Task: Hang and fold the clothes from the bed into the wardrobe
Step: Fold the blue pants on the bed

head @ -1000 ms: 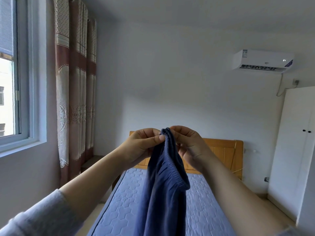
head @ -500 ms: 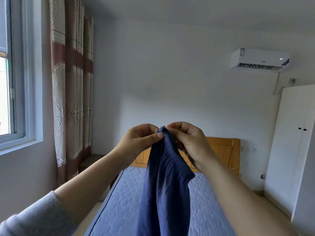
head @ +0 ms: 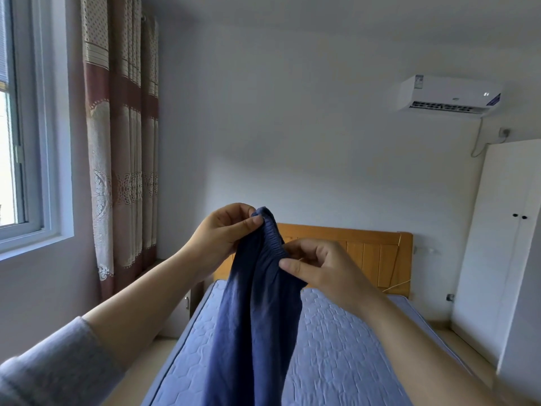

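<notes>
Your left hand (head: 222, 232) and right hand (head: 319, 268) each pinch the elastic waistband of the dark blue fabric garment (head: 257, 312); it hangs above the blue quilted mattress (head: 351, 347), w/ white wardrobe (head: 503, 244) at right.

garment (head: 257, 317) navy | mattress (head: 345, 347) pale-blue, hexagon quilting | headboard (head: 366, 253) orange | curtain (head: 99, 142) beige-maroon, seemingly dotted

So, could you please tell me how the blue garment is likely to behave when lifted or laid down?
Probably floppy: the blue garment hangs in long folds below the left hand and right hand, which pinch its waistband. Likely light, since fingertip pinches alone carry it. It may bunch rather than lie flat on the bed.
</notes>
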The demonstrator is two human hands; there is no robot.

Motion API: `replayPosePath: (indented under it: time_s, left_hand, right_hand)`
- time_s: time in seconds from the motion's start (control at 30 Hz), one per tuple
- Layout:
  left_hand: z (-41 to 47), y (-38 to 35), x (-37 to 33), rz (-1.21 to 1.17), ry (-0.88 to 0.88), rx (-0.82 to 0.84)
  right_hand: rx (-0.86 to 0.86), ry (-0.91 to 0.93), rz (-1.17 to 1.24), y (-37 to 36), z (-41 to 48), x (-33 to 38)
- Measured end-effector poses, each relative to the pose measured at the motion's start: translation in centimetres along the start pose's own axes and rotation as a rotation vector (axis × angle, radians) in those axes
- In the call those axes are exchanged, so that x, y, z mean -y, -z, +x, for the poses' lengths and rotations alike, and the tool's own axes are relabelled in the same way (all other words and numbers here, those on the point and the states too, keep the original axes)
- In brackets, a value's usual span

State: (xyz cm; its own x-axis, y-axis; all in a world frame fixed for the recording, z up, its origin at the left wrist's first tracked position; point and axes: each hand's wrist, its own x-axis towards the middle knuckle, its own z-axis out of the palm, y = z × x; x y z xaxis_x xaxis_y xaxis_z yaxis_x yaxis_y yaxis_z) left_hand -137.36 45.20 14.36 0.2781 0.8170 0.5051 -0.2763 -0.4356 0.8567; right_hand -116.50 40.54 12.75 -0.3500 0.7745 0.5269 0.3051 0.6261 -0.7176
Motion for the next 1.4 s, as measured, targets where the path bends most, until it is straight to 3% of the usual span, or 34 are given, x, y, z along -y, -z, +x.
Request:
replayPosePath:
  time_s: [0.23,0.33,0.4,0.5,0.57,0.7,0.83,0.9,0.97,1.1,1.27,1.33,1.4]
  left_hand:
    - [0.0,0.2,0.1,0.085,-0.015,-0.04]
    - [0.1,0.9,-0.1,0.107,-0.029,-0.092]
    - [0.1,1.5,-0.2,0.153,-0.022,-0.108]
    - [0.2,2.3,0.4,0.244,-0.005,-0.076]
    - [0.1,2.4,0.7,0.261,0.019,-0.056]
    - [0.1,2.2,0.6,0.216,0.047,-0.095]
    - [0.4,1.5,0.3,0.259,0.028,-0.122]
    - [0.5,1.4,0.3,0.327,-0.001,-0.122]
    - [0.5,1.5,0.4,0.366,-0.031,-0.108]
    - [0.4,2.1,0.4,0.421,-0.059,-0.121]
    - [0.4,3.2,0.2,0.481,-0.088,-0.172]
    - [0.5,3.7,0.2,0.527,-0.093,-0.217]
    - [0.5,4.0,-0.2,0.494,-0.069,-0.205]
  right_hand:
    - [0.128,0.004,0.187,-0.7,0.6,0.2]
    - [0.151,-0.035,0.146,-0.1,1.1,-0.2]
    - [0.151,-0.031,-0.037,0.6,1.4,-0.1]
    - [0.048,0.151,-0.735,2.3,2.3,0.0]
    - [-0.001,0.289,-1.027,3.1,2.9,0.5]
    - [-0.07,0.452,-1.173,3.8,3.8,0.7]
    - [-0.198,0.484,-1.21,3.9,4.0,0.2]
    - [-0.287,0.429,-1.161,3.9,4.0,-0.4]
    - [-0.343,0.32,-0.961,4.0,3.9,-0.8]
    - [-0.291,0.059,-0.425,3.8,4.1,-1.1]
    - [-0.223,-0.114,0.142,3.6,4.7,-0.8]
    - [-0.208,-0.127,0.226,3.4,4.9,-0.5]
    - [-0.219,-0.089,0.163,2.8,5.2,-0.3]
